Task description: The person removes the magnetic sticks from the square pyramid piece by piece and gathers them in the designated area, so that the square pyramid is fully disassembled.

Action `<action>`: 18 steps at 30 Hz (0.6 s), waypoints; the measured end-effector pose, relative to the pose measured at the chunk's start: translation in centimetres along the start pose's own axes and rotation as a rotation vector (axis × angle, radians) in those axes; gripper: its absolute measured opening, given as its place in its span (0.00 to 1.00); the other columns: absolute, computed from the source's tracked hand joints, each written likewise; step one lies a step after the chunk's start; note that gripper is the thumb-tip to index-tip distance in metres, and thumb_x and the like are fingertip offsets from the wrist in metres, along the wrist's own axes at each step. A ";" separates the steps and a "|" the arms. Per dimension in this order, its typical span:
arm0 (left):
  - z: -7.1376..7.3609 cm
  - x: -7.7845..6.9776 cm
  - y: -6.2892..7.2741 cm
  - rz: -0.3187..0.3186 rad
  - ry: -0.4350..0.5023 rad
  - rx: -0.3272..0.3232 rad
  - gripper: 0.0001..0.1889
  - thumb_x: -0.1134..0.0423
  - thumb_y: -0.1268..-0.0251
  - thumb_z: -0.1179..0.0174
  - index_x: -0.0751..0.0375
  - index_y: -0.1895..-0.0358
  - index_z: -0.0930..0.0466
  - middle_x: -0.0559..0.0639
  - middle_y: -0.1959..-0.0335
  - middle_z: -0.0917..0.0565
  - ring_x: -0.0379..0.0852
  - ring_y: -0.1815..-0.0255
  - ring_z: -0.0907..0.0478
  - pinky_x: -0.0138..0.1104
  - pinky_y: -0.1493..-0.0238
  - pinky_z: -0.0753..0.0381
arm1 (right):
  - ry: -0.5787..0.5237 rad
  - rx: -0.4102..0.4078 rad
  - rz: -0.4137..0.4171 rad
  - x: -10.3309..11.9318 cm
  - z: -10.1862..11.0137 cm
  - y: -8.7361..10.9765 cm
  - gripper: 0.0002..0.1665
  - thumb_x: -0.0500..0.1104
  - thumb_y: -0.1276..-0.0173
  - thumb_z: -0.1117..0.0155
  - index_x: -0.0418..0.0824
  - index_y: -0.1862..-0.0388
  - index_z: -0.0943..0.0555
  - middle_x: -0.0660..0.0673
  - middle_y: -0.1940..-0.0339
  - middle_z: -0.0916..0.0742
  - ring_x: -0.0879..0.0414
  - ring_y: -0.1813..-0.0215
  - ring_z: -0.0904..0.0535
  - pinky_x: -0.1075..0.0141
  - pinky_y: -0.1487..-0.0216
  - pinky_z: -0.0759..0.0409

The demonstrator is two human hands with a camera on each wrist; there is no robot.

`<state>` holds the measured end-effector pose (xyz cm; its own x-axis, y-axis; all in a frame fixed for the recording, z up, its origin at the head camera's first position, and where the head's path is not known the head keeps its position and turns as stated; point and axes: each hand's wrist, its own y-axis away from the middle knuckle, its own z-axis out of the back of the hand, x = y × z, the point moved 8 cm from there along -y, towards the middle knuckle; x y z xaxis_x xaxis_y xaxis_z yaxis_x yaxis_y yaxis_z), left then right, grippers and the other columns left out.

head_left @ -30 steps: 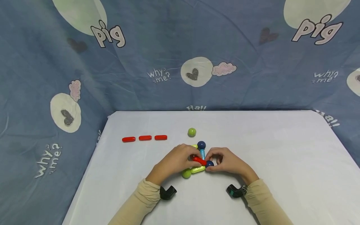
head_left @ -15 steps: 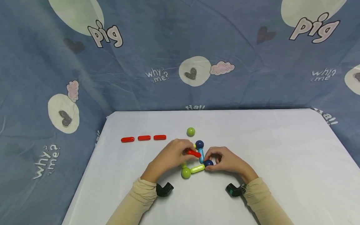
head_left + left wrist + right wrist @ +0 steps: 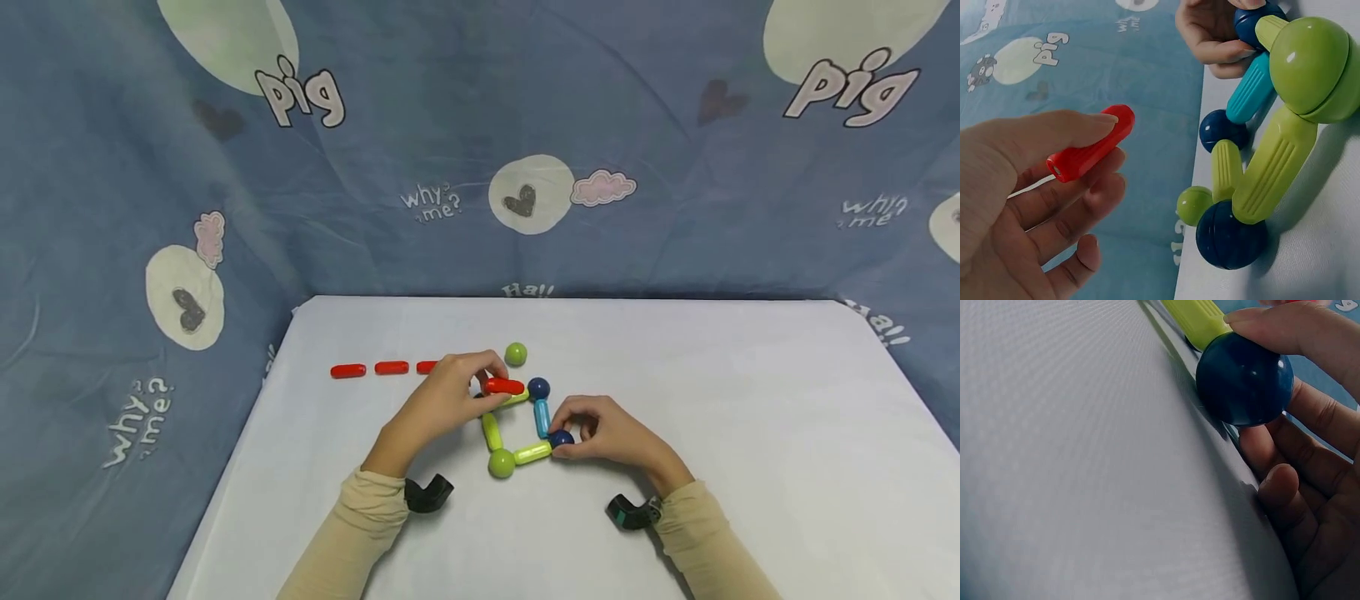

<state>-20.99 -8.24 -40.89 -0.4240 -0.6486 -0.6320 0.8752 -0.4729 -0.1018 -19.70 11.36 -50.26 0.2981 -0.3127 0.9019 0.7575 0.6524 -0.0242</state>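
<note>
My left hand (image 3: 459, 387) pinches a red rod (image 3: 1092, 144) between thumb and fingers, above the far left part of a square of rods and balls. Three sides of the square are yellow-green rods (image 3: 533, 452); the right side is a light blue rod (image 3: 542, 418). A green ball (image 3: 502, 463) forms its near left corner, and a dark blue ball (image 3: 538, 388) the far right one. Another dark blue ball (image 3: 1232, 234), at the far left corner, is mostly hidden by my left hand in the head view. My right hand (image 3: 611, 429) grips the near right dark blue ball (image 3: 1244, 379).
Farther back on the white table (image 3: 712, 367) lies a loose green ball (image 3: 516, 354). Red rods (image 3: 348, 371) line up at the back left, the rightmost partly behind my left hand. A blue patterned cloth (image 3: 420, 258) hangs behind the table.
My left hand has drawn the red rod away from the near right dark blue ball, moving back and left, uncovering the square's left side. My right hand stays on its ball.
</note>
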 end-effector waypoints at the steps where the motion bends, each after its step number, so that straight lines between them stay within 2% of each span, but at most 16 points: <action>1: 0.0 0.0 0.0 0.008 0.002 0.000 0.11 0.61 0.38 0.25 0.47 0.57 0.17 0.40 0.62 0.13 0.38 0.62 0.21 0.30 0.65 0.21 | -0.003 -0.002 0.001 0.0 0.0 0.0 0.14 0.44 0.41 0.18 0.48 0.57 0.12 0.47 0.61 0.12 0.63 0.72 0.28 0.73 0.71 0.27; 5: -0.2 0.3 0.2 0.037 0.007 -0.003 0.12 0.60 0.39 0.24 0.47 0.59 0.20 0.40 0.64 0.13 0.40 0.61 0.20 0.31 0.64 0.22 | -0.007 0.000 0.008 0.1 -0.2 0.0 0.14 0.44 0.41 0.18 0.48 0.57 0.12 0.46 0.62 0.12 0.62 0.72 0.27 0.73 0.71 0.27; 10: 0.0 1.3 1.1 0.076 0.005 -0.014 0.12 0.59 0.41 0.23 0.44 0.61 0.19 0.37 0.66 0.15 0.45 0.61 0.20 0.33 0.63 0.23 | -0.001 0.001 0.003 0.1 -0.2 0.0 0.14 0.44 0.41 0.19 0.48 0.57 0.12 0.47 0.61 0.12 0.63 0.72 0.28 0.73 0.71 0.27; 14: 0.8 2.9 2.3 0.078 -0.006 -0.040 0.13 0.60 0.42 0.23 0.46 0.56 0.15 0.37 0.64 0.14 0.40 0.60 0.20 0.37 0.57 0.20 | -0.002 -0.004 0.005 0.2 -0.1 0.0 0.14 0.44 0.41 0.19 0.48 0.57 0.12 0.47 0.62 0.12 0.65 0.72 0.28 0.73 0.71 0.27; 18: 1.8 5.2 4.0 0.127 -0.033 -0.062 0.17 0.60 0.43 0.22 0.49 0.49 0.11 0.38 0.59 0.12 0.40 0.57 0.20 0.42 0.51 0.17 | -0.013 -0.011 0.013 0.2 0.0 0.1 0.14 0.44 0.41 0.19 0.48 0.57 0.12 0.46 0.62 0.12 0.64 0.72 0.28 0.73 0.71 0.27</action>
<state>-20.11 -14.55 -43.16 -0.3150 -0.7206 -0.6177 0.9347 -0.3485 -0.0700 -19.56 11.38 -50.10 0.3002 -0.2948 0.9072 0.7598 0.6489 -0.0406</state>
